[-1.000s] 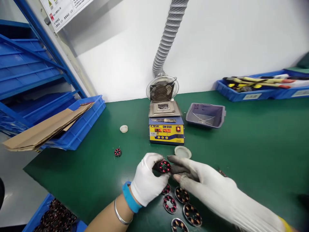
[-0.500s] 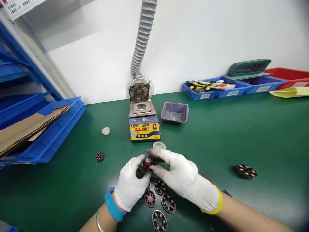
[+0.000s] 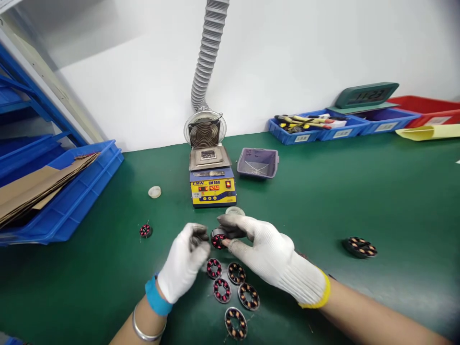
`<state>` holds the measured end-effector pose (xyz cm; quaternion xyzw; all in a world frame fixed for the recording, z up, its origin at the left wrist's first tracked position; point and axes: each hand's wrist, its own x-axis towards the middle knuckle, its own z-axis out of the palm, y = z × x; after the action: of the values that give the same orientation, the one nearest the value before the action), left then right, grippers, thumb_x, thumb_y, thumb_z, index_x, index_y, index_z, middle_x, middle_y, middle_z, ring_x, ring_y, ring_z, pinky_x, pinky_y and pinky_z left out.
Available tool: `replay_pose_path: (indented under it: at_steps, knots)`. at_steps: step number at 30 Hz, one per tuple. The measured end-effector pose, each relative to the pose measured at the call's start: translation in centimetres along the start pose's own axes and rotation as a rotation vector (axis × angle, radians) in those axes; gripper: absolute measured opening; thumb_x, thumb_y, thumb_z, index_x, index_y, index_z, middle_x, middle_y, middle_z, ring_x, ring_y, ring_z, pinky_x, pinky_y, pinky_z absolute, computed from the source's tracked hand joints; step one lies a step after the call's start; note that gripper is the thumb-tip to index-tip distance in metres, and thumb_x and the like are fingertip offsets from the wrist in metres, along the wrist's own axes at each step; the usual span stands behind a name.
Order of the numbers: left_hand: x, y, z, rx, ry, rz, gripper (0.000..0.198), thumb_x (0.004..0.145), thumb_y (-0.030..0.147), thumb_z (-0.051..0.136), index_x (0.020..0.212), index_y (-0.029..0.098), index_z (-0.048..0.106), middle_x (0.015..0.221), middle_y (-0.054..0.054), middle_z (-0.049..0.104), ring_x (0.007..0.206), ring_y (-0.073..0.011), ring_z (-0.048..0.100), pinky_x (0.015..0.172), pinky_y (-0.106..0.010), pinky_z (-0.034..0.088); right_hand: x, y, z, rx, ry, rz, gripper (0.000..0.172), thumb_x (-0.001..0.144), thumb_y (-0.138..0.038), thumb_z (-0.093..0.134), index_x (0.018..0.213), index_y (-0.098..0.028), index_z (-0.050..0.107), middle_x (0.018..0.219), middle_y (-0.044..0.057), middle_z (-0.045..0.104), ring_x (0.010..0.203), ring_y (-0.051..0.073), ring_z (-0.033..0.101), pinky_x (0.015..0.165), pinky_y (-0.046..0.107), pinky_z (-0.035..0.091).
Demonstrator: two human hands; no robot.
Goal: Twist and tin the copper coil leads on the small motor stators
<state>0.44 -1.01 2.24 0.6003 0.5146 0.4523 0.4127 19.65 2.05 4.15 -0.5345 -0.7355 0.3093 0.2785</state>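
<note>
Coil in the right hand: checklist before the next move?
1. Grip: right hand pinches the coil between thumb and fingers, clear of the mat: ok
2. Left hand touching the coil: cannot tell
3. Both hands gloved: ok
4. Solder pot display lit: ok
5. Mat in front of the solder pot: a round lid lies there: not ok
6. Coil's wire ends: too small, cannot tell

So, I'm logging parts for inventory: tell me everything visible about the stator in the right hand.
The stator is a small dark ring of red-wound coils, tilted, face toward the camera. The gloved right hand pinches it above the green mat. The left hand sits just beside it; contact unclear.
</note>
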Motion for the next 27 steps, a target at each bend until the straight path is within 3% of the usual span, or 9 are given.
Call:
replay_pose_path:
  at_steps: [2, 5, 8, 11, 14, 17, 20, 23, 27]
  knots:
    - [-0.3, 0.1, 0.5, 0.147, 0.01, -0.011, 0.016, 0.081, 0.034, 0.058, 0.081, 0.018, 0.055, 0.073, 0.0, 0.057, 0.066, -0.0132, 0.049, 0.06, -0.025, 0.04, 0.0, -0.2, -0.1, -0.013, -0.014, 0.022, 0.04, 0.079, -0.031, 0.06, 0.118, -0.033, 0.066, 0.108, -0.001, 0.072, 0.098, 0.023, 0.068, 0.085, 0.035, 0.054]
    - [-0.8, 0.5, 0.2, 0.154, -0.01, -0.003, 0.021, 0.079, 0.022, 0.055, 0.06, 0.019, 0.045, 0.058, 0.004, 0.045, 0.057, -0.0108, 0.042, 0.056, -0.024, 0.034, 0.1, -0.3, -0.4, 0.006, -0.006, 0.013, 0.039, 0.077, -0.03, 0.061, 0.116, -0.031, 0.066, 0.112, 0.0, 0.07, 0.097, 0.022, 0.069, 0.083, 0.034, 0.055]
    - [-0.9, 0.6, -0.2, -0.032, -0.01, -0.002, 0.019, 0.082, 0.026, 0.05, 0.064, 0.02, 0.047, 0.059, 0.004, 0.045, 0.052, -0.0104, 0.041, 0.051, -0.024, 0.034, 0.2, -0.5, -0.4, 0.077, -0.019, 0.013, 0.04, 0.076, -0.024, 0.061, 0.115, -0.028, 0.067, 0.109, 0.0, 0.071, 0.092, 0.02, 0.07, 0.082, 0.03, 0.055]
    - [-0.6, 0.4, 0.2, 0.035, 0.062, -0.024, 0.018, 0.082, 0.034, 0.053, 0.073, 0.019, 0.052, 0.065, 0.003, 0.049, 0.057, -0.011, 0.043, 0.054, -0.024, 0.036, 0.1, -0.7, -0.2, 0.068, -0.05, 0.047, 0.04, 0.076, -0.026, 0.062, 0.115, -0.031, 0.066, 0.1, -0.002, 0.074, 0.093, 0.021, 0.07, 0.084, 0.033, 0.055]
    - [-0.4, 0.5, 0.4, 0.133, 0.017, -0.064, 0.023, 0.077, 0.029, 0.057, 0.06, 0.019, 0.045, 0.057, 0.005, 0.043, 0.056, -0.0099, 0.039, 0.054, -0.023, 0.032, 0.3, -0.8, -0.1, 0.073, -0.052, 0.05, 0.04, 0.076, -0.025, 0.062, 0.115, -0.029, 0.067, 0.102, -0.001, 0.073, 0.094, 0.021, 0.07, 0.084, 0.032, 0.055]
    - [-0.3, 1.0, 0.1, 0.088, -0.022, -0.117, 0.024, 0.071, 0.025, 0.054, 0.053, 0.02, 0.038, 0.05, 0.006, 0.037, 0.05, -0.0087, 0.034, 0.048, -0.023, 0.029, 0.7, -0.9, -0.2, 0.201, -0.018, 0.06, 0.039, 0.074, -0.021, 0.062, 0.113, -0.02, 0.067, 0.107, 0.004, 0.071, 0.09, 0.019, 0.07, 0.082, 0.028, 0.056]
    - [-0.1, 1.2, 0.4, 0.041, -0.042, -0.186, 0.011, 0.066, 0.023, 0.058, 0.062, 0.019, 0.049, 0.054, 0.005, 0.047, 0.052, -0.0095, 0.041, 0.049, -0.022, 0.033, 0.7, -0.8, -0.1, 0.354, -0.034, 0.073, 0.039, 0.074, -0.02, 0.062, 0.113, -0.016, 0.066, 0.105, 0.007, 0.071, 0.086, 0.018, 0.07, 0.078, 0.028, 0.058]
    - [-0.2, 1.3, 1.3, -0.05, -0.124, -0.228, 0.013, 0.068, 0.028, 0.062, 0.074, 0.018, 0.057, 0.061, 0.004, 0.055, 0.053, -0.0099, 0.046, 0.051, -0.022, 0.037, 0.4, -0.5, 0.4, 0.273, -0.027, 0.048, 0.039, 0.075, -0.023, 0.064, 0.114, -0.022, 0.066, 0.102, 0.004, 0.072, 0.088, 0.019, 0.07, 0.082, 0.031, 0.057]
    - [-0.7, 1.4, 0.6, -0.144, -0.149, -0.305, 0.022, 0.07, 0.033, 0.06, 0.057, 0.018, 0.049, 0.048, 0.004, 0.049, 0.039, -0.0079, 0.038, 0.039, -0.022, 0.03, 0.1, 0.2, 0.6, 0.129, 0.073, -0.027, 0.035, 0.078, -0.029, 0.063, 0.113, -0.029, 0.065, 0.112, 0.001, 0.069, 0.093, 0.02, 0.069, 0.085, 0.033, 0.055]
